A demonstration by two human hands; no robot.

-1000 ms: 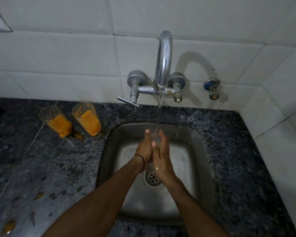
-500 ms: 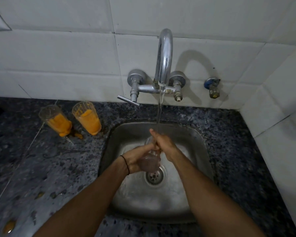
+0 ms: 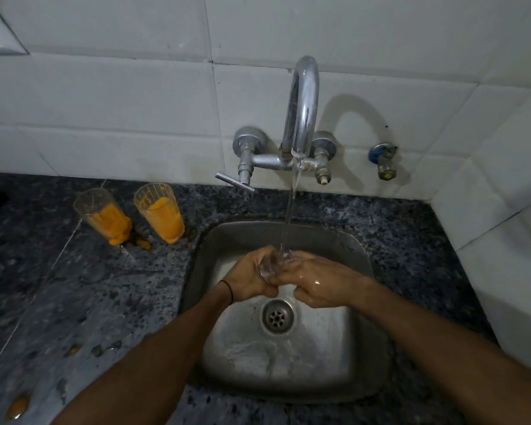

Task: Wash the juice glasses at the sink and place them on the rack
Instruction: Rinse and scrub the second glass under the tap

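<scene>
Head view: on the dark stone surface (image 3: 74, 302), the left juice glass (image 3: 103, 217) stands just beside the right juice glass (image 3: 161, 213), both streaked orange, with drips at their feet. Over the sink (image 3: 242, 234), under the running tap (image 3: 301, 118), the left hand (image 3: 252, 277) has its grip wrapped round a clear glass (image 3: 273, 265). The right hand (image 3: 319, 282) curls its grip onto it too, hiding most of it. A valve (image 3: 383, 161) is on the wall.

Your speckled stone countertop (image 3: 74, 302) carries two juice-smeared glasses left of the sink (image 3: 359, 250): outer glass (image 3: 103, 217), inner glass (image 3: 161, 213), orange drips (image 3: 143, 243) at their bases.
</scene>
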